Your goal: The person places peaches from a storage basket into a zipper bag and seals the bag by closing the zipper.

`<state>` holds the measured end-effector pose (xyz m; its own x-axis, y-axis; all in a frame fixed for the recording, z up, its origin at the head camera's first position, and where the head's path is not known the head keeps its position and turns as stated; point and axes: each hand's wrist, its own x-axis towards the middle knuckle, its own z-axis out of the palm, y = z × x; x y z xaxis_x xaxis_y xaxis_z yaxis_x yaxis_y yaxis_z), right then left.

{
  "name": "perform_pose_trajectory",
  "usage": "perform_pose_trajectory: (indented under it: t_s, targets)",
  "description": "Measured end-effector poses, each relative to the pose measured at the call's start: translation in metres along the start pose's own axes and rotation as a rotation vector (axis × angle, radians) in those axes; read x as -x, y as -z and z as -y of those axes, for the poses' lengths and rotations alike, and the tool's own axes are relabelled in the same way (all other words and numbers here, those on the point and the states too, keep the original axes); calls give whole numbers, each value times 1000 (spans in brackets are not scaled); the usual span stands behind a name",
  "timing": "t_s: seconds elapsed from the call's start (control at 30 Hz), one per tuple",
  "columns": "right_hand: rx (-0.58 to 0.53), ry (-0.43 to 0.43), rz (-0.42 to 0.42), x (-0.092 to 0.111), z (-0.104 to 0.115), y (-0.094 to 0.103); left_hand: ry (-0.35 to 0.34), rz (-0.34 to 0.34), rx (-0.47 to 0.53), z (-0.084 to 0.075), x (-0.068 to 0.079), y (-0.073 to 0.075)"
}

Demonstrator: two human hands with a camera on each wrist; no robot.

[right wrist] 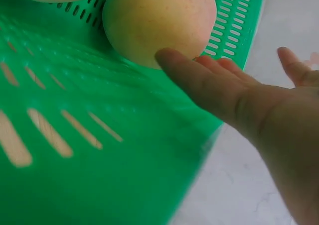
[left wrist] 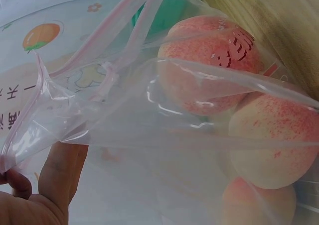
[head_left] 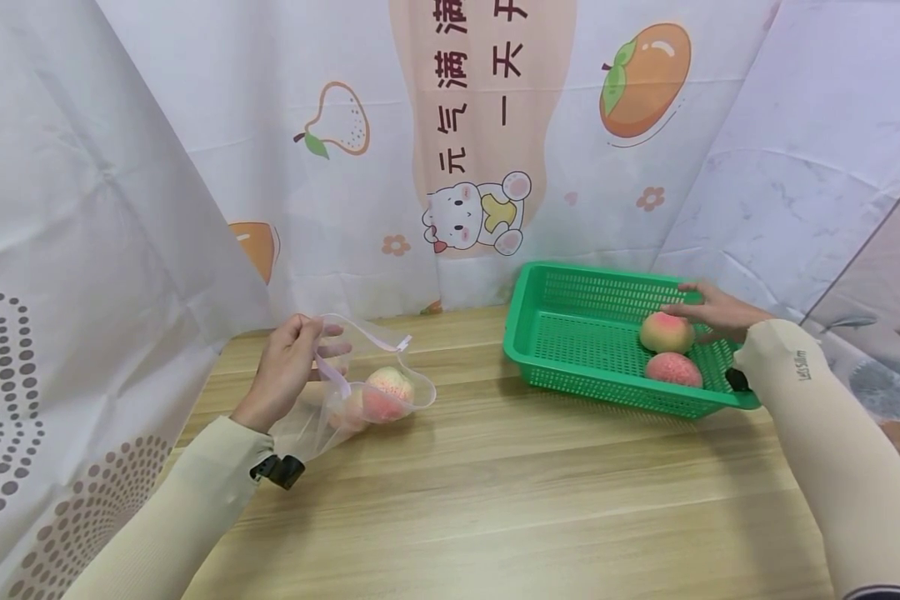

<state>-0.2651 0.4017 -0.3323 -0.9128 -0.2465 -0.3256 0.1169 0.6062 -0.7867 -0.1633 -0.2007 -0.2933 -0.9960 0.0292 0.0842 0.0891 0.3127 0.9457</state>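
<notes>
My left hand (head_left: 288,362) pinches the rim of a clear zip bag (left wrist: 124,110) with a pale pink closure. Inside the bag are peaches; the left wrist view shows three, among them a reddish peach with print on it (left wrist: 209,60) and a paler one (left wrist: 279,140). At the right, my right hand (head_left: 720,312) reaches over the wall of a green basket (head_left: 570,379), its fingers extended beside a yellow-pink peach (head_left: 666,335). Whether they touch it, I cannot tell. A redder peach (head_left: 673,370) lies in front of that one in the basket.
Both the bag and the basket rest on a wood-grain table (head_left: 480,492). A white printed curtain (head_left: 330,208) hangs behind the table, and more cloth hangs at both sides. The basket stands near the table's back right.
</notes>
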Motion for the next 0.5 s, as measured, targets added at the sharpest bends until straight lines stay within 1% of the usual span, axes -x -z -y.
perform_pose_trajectory:
  t_s: [0.3,0.5]
  targets:
    - [23,-124,110,-3,-3,5,-1,-1,5,0,0,-1]
    - [69,-161,170,-9,-8,5,1,-4,-4,0,1,-1]
